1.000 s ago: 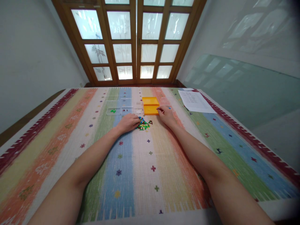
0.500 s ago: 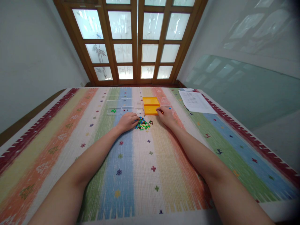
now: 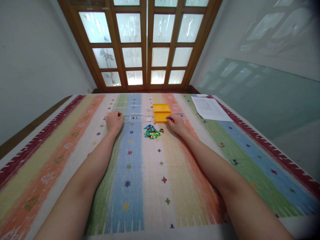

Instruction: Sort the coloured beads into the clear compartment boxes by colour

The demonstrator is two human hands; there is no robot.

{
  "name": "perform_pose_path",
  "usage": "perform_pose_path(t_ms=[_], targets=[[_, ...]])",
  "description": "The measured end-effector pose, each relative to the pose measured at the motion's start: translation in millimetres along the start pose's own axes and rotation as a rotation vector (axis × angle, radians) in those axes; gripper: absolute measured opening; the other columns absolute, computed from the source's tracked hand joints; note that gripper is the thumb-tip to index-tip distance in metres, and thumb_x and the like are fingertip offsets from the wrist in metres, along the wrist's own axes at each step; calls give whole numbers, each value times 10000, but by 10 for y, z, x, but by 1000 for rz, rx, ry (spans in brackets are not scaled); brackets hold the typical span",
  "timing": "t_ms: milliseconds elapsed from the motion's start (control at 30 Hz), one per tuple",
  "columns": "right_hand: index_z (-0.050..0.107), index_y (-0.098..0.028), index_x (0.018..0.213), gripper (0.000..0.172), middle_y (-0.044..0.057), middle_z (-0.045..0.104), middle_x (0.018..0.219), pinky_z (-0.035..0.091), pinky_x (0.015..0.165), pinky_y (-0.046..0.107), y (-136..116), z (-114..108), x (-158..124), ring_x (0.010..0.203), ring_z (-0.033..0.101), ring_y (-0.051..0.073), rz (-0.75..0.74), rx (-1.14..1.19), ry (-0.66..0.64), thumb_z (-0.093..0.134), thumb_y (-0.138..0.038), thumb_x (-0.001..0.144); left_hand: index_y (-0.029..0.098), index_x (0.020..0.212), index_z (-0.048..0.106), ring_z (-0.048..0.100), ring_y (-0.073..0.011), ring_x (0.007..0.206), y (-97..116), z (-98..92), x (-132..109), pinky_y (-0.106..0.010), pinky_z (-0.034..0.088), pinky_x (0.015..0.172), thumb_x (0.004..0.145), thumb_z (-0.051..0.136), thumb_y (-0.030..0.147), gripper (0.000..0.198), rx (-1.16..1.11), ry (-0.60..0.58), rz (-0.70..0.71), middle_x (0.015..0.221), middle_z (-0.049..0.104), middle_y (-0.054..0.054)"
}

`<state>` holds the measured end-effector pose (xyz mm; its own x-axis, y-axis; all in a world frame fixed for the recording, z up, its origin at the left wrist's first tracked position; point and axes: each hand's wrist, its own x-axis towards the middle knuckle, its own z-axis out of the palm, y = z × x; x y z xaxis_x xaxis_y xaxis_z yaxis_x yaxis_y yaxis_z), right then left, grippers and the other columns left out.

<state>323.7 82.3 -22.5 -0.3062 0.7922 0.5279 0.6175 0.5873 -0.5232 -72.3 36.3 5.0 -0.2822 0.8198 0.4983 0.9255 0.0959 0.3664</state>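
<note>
fingers of left hand [image 3: 114, 122] and right hand [image 3: 177, 123] curl, grip unclear, ten and two o'clock from pieces [image 3: 151, 132] likely centred for reach.

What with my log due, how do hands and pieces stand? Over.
Left hand at green pieces, hold unclear. Right hand at yellow box, hold unclear. Mixed pile on cloth, nothing covering it.
</note>
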Motion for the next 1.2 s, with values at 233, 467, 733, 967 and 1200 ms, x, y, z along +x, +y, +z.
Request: perform_pose_path(t_ms=[233, 467, 733, 967, 1200], targets=[[757, -202, 1010, 232, 92, 775, 1052, 515, 916, 399, -1, 9, -2, 981, 690, 270, -10, -11, -32, 539, -219, 930, 217, 928, 686, 592, -318, 1018, -76, 20, 4, -462, 399, 907, 916, 577, 316, 148, 30, 2, -40, 993, 717, -109], [754, -195, 1037, 226, 80, 778, 1038, 512, 864, 368, 15, 47, -21, 946, 695, 257, -38, -6, -99, 547, -209, 946, 213, 977, 711, 602, -326, 1051, 66, 52, -44, -480, 400, 953, 931, 564, 263, 161, -9, 14, 93, 1041, 718, -117], [761, -215, 1061, 226, 59, 786, 1037, 501, 829, 335, 27, 56, -43, 923, 700, 244, -35, -36, -125, 568, -176, 949, 253, 1140, 760, 606, -270, 1062, 581, 152, -294, -408, 454, 957, 979, 586, 261, 237, -184, -339, 684, 1097, 688, -88], [762, -219, 1077, 224, 49, 790, 1056, 493, 812, 329, 44, 72, -57, 920, 702, 240, -41, -71, -138, 577, -180, 957, 292, 1191, 772, 597, -252, 1042, 707, 172, -398, -392, 452, 936, 1005, 567, 273, 277, -214, -473, 861, 1119, 672, -75], [762, -219, 1082, 227, 50, 791, 1066, 491, 812, 327, 36, 63, -57, 921, 704, 239, -33, -63, -146, 578, -177, 956, 256, 1092, 770, 586, -258, 1028, 676, 150, -392, -404, 459, 941, 980, 599, 307, 211, -235, -468, 834, 1077, 657, -79]])
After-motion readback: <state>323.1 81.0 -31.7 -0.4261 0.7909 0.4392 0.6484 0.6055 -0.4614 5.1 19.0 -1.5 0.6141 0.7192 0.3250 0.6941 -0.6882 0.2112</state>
